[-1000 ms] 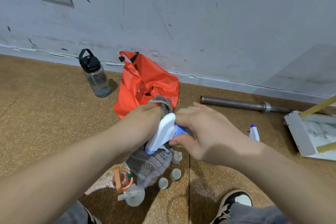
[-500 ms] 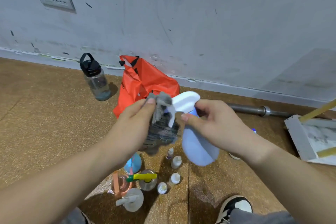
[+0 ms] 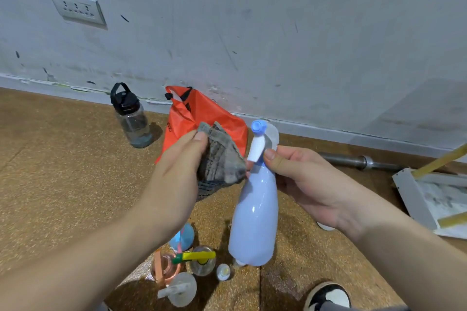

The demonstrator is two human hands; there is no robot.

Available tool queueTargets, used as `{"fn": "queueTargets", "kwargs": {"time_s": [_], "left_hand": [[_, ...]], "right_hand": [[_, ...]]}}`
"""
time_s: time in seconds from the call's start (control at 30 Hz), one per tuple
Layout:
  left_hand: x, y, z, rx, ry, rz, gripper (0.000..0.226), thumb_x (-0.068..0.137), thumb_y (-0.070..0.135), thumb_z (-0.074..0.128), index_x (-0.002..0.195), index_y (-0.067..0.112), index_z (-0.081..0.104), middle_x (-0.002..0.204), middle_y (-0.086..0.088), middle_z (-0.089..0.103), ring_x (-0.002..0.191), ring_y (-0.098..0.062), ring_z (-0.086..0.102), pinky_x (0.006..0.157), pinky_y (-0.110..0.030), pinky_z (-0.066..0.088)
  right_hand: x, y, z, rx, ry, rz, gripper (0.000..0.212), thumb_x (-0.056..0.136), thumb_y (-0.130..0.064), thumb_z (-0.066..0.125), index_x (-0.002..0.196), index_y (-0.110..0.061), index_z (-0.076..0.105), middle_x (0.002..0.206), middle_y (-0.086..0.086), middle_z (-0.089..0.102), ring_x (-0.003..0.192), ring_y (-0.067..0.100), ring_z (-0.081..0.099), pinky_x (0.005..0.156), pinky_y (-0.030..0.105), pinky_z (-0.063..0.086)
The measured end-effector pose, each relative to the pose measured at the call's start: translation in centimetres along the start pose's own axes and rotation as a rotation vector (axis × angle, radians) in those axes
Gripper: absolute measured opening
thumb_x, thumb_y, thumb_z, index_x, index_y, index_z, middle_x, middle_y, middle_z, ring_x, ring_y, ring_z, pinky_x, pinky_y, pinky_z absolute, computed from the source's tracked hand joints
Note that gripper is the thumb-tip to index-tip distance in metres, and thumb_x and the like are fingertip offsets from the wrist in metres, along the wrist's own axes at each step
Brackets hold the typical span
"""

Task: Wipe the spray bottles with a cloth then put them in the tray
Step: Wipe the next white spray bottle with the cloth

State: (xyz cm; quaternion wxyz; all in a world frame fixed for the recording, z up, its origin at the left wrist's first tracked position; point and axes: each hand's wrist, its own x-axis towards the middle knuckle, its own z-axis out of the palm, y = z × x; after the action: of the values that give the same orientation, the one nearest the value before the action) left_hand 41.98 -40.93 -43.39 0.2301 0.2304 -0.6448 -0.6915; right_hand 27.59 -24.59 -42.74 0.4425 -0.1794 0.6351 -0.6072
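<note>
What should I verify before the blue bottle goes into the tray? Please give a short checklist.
1. Right hand grips the blue spray bottle at its neck: ok.
2. Left hand holds the grey cloth beside the bottle's neck: ok.
3. Bottle wiped on every side: cannot tell.
4. Free room in the white tray: cannot tell, the frame edge cuts it off.
5. Small bottles on the floor placed in the tray: not ok.

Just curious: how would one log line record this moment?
step: wiping | left hand: grips grey checked cloth | right hand: grips pale blue plastic spray bottle | white tray: bottle not in
</note>
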Motion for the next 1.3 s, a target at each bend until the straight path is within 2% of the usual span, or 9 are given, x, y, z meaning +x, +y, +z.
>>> {"fn": "queueTargets", "kwargs": {"time_s": [0.2, 0.37, 0.47, 0.6, 0.73, 0.93, 1.1, 1.2, 1.3], "left_hand": [[-1.6, -0.7, 0.9, 0.498, -0.178, 0.325, 0.017, 0.11, 0.043, 0.038, 0.113, 0.034, 0.053, 0.098, 0.018, 0.062, 0.093, -0.005, 0.062, 0.074, -0.018, 0.043], [-0.4, -0.3, 1.0, 0.117, -0.087, -0.002, 0.026, 0.111, 0.028, 0.043, 0.112, 0.013, 0.064, 0.107, -0.007, 0.072, 0.099, -0.023, 0.068, 0.086, -0.033, 0.054], [-0.6, 0.0, 0.9, 0.151, -0.023, 0.14, 0.022, 0.11, 0.028, 0.043, 0.099, 0.017, 0.058, 0.08, 0.003, 0.061, 0.074, -0.008, 0.054, 0.063, -0.022, 0.045], [-0.6, 0.1, 1.0, 0.354, -0.097, 0.184, 0.019, 0.106, 0.038, 0.046, 0.103, 0.023, 0.057, 0.082, -0.003, 0.059, 0.064, -0.003, 0.051, 0.056, -0.024, 0.043], [0.1, 0.3, 0.8, 0.406, -0.053, 0.162, 0.025, 0.108, 0.037, 0.044, 0.093, 0.021, 0.056, 0.081, -0.005, 0.058, 0.066, -0.004, 0.05, 0.06, -0.019, 0.04], [1.4, -0.2, 0.3, 0.214, 0.009, -0.005, 0.041, 0.107, 0.047, 0.044, 0.099, 0.012, 0.064, 0.091, -0.007, 0.07, 0.085, -0.012, 0.062, 0.083, -0.039, 0.05], [1.1, 0.7, -0.2, 0.146, 0.201, -0.023, 0.043, 0.113, 0.04, 0.036, 0.093, 0.03, 0.073, 0.091, 0.019, 0.077, 0.085, 0.009, 0.069, 0.075, -0.02, 0.051], [-1.2, 0.2, 0.4, 0.318, 0.069, 0.236, 0.043, 0.113, 0.04, 0.033, 0.105, 0.013, 0.065, 0.094, 0.0, 0.072, 0.092, -0.018, 0.068, 0.081, -0.039, 0.057], [-3.4, -0.8, 1.8, 0.562, -0.273, 0.455, 0.047, 0.111, 0.042, 0.031, 0.132, 0.013, 0.061, 0.12, 0.006, 0.07, 0.114, -0.01, 0.064, 0.1, -0.034, 0.051]], "right_hand": [[0.1, 1.4, 1.9, -0.046, 0.023, -0.069, 0.029, 0.098, -0.015, 0.066, 0.116, 0.007, 0.07, 0.113, 0.021, 0.076, 0.104, 0.024, 0.07, 0.099, 0.037, 0.052], [0.2, 0.7, 1.6, -0.127, 0.089, -0.092, 0.019, 0.089, -0.023, 0.078, 0.075, -0.01, 0.075, 0.082, 0.013, 0.073, 0.08, 0.016, 0.063, 0.081, 0.031, 0.047], [0.1, 0.8, 2.0, -0.133, 0.157, -0.099, 0.04, 0.077, -0.027, 0.088, 0.092, 0.006, 0.073, 0.102, 0.036, 0.07, 0.085, 0.022, 0.062, 0.083, 0.039, 0.045], [-0.4, 0.9, 2.5, -0.219, 0.186, -0.132, 0.015, 0.084, -0.023, 0.084, 0.09, -0.01, 0.081, 0.092, 0.019, 0.078, 0.08, 0.019, 0.068, 0.078, 0.041, 0.053], [-0.7, 0.0, 1.7, -0.194, 0.02, -0.07, 0.038, 0.098, -0.038, 0.066, 0.111, -0.003, 0.076, 0.113, 0.025, 0.074, 0.096, 0.025, 0.069, 0.1, 0.05, 0.054], [-0.5, -0.2, 1.4, -0.285, 0.033, -0.11, 0.031, 0.104, -0.033, 0.057, 0.106, -0.011, 0.079, 0.102, 0.014, 0.078, 0.085, 0.017, 0.065, 0.079, 0.036, 0.054], [0.3, -0.2, 0.4, -0.25, 0.254, -0.12, 0.038, 0.102, -0.039, 0.061, 0.092, -0.007, 0.079, 0.081, 0.011, 0.071, 0.072, 0.016, 0.06, 0.069, 0.036, 0.053], [0.7, -0.1, 0.2, -0.218, 0.344, -0.108, 0.041, 0.101, -0.04, 0.063, 0.093, -0.003, 0.079, 0.086, 0.023, 0.074, 0.071, 0.019, 0.064, 0.074, 0.042, 0.06], [0.8, 0.0, 0.8, -0.184, 0.363, -0.114, 0.044, 0.101, -0.039, 0.064, 0.088, 0.0, 0.078, 0.077, 0.013, 0.068, 0.066, 0.017, 0.06, 0.067, 0.038, 0.058]]}}
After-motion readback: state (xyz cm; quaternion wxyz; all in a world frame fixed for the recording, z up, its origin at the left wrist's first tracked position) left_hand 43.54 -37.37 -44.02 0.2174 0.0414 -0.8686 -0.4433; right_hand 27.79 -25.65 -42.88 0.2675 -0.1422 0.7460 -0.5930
